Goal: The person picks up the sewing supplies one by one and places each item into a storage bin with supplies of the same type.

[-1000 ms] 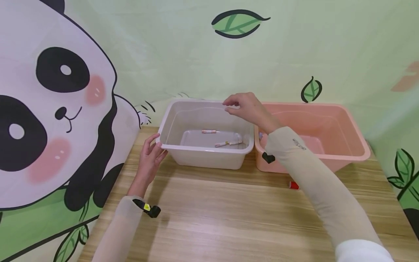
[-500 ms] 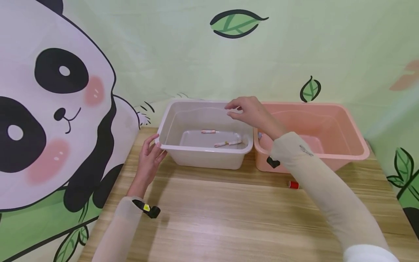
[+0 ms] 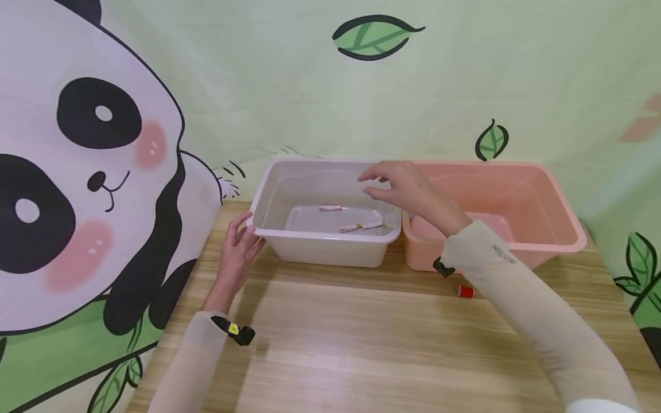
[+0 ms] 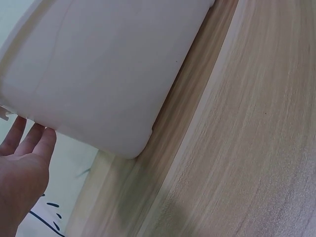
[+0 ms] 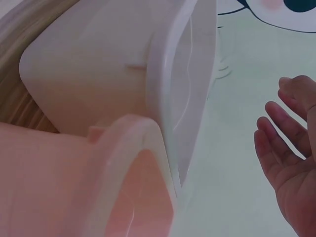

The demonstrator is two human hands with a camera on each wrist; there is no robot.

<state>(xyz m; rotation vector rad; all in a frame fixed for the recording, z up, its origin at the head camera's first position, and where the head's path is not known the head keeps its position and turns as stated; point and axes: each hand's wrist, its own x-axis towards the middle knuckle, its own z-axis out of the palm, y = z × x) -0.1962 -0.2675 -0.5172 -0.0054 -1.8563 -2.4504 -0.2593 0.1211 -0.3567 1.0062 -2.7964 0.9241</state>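
At the front left corner of a whitish plastic basin (image 3: 325, 250), my left hand (image 3: 238, 255) grips the rim. In the left wrist view its fingers (image 4: 35, 140) lie right at the rim's edge. My right hand (image 3: 400, 183) hovers above the basin's right end, fingers loosely bent and holding nothing; the right wrist view shows the bare palm (image 5: 296, 187). On the basin floor lie a small pinkish banded bundle (image 3: 330, 208), like a thread skein, and similar pale bundles (image 3: 361, 227) nearer the front right.
A pink basin (image 3: 547, 248) stands against the whitish one on the right, partly behind my right forearm. In front of it, a red thread spool (image 3: 466, 292) lies on the wooden table (image 3: 330, 338). A panda-print cloth (image 3: 289, 86) hangs behind.
My right hand has drifted slightly right and down over the basin rims, its forearm shifting right. The left hand stays at the rim, and the bundles have not moved.
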